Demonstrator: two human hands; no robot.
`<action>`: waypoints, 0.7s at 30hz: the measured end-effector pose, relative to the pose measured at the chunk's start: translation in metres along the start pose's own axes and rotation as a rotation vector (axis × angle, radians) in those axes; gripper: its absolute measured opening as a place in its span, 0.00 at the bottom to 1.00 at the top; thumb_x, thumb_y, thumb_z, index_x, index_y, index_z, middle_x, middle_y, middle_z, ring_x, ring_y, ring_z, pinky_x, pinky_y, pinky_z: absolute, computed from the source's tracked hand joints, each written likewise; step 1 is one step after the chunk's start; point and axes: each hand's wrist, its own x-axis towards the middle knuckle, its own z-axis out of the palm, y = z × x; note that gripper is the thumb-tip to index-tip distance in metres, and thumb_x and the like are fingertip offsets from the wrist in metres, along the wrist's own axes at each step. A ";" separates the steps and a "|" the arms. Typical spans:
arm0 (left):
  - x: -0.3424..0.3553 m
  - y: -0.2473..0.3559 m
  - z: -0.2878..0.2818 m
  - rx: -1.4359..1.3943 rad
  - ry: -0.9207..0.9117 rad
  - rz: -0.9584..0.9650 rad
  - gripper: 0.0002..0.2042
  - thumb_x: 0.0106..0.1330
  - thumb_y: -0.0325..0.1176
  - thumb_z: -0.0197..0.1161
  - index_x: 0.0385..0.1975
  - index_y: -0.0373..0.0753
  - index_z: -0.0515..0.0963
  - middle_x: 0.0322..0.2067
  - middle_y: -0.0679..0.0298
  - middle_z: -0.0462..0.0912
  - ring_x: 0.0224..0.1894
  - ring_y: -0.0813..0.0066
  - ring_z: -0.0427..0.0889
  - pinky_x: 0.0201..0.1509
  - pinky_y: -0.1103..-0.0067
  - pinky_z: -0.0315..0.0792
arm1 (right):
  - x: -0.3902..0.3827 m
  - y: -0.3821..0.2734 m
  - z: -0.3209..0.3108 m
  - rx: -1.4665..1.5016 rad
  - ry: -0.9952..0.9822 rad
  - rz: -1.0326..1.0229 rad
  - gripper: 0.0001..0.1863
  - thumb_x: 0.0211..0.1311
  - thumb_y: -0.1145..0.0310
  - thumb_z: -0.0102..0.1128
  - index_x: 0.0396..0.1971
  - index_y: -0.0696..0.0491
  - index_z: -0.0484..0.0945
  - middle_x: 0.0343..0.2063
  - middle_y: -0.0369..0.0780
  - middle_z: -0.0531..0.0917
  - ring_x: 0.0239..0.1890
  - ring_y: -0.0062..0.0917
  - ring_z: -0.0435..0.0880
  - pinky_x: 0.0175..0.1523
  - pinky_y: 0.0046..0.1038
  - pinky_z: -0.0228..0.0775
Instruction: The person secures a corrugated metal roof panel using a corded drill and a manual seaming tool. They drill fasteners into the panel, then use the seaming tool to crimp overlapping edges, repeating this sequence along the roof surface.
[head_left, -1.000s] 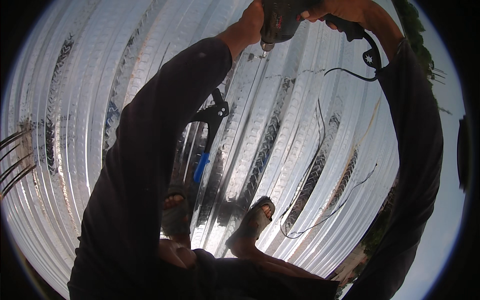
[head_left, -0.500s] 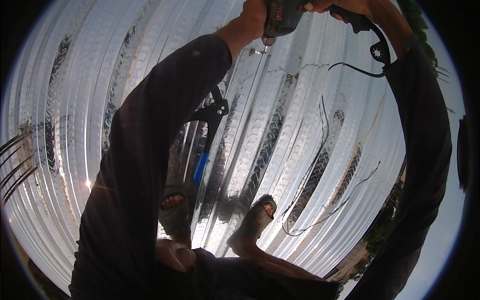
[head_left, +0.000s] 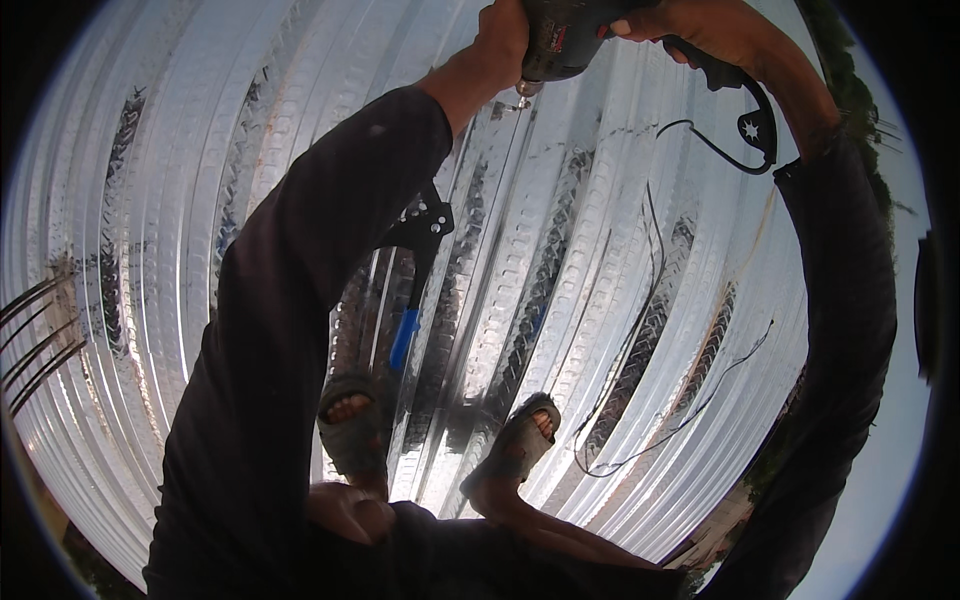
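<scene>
A dark power drill [head_left: 565, 42] is held at the top of the view, partly cut off by the edge. Its silver chuck [head_left: 528, 90] points down at the shiny corrugated metal sheet [head_left: 480, 300]; whether the tip touches the metal is too small to tell. My left hand [head_left: 503, 38] closes on the drill's body just above the chuck. Around the rear handle, my right hand [head_left: 700, 28] is wrapped, with part of it out of view. From this handle hangs the black cord [head_left: 690, 125], carrying a flat black piece [head_left: 757, 130] with a star-shaped hole.
Below my left forearm lies a black hand tool [head_left: 425, 240] with a blue grip. A thin dark wire [head_left: 650, 285] loops over the ribs at right. My sandalled feet [head_left: 520, 440] stand on the sheet. Dark rods [head_left: 40, 345] stick out at the left edge.
The drill and both hands appear slightly lower and further left in view. The sheet and the blue-gripped tool have shifted a little in the picture. Both hands keep their hold.
</scene>
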 end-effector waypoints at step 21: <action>-0.055 -0.074 -0.071 2.344 -0.862 0.491 0.03 0.56 0.34 0.66 0.26 0.44 0.80 0.27 0.70 0.82 0.37 0.72 0.82 0.49 0.76 0.69 | -0.379 0.119 0.117 0.585 0.608 0.604 0.47 0.49 0.71 0.76 0.70 0.65 0.63 0.60 0.58 0.76 0.58 0.41 0.79 0.62 0.38 0.72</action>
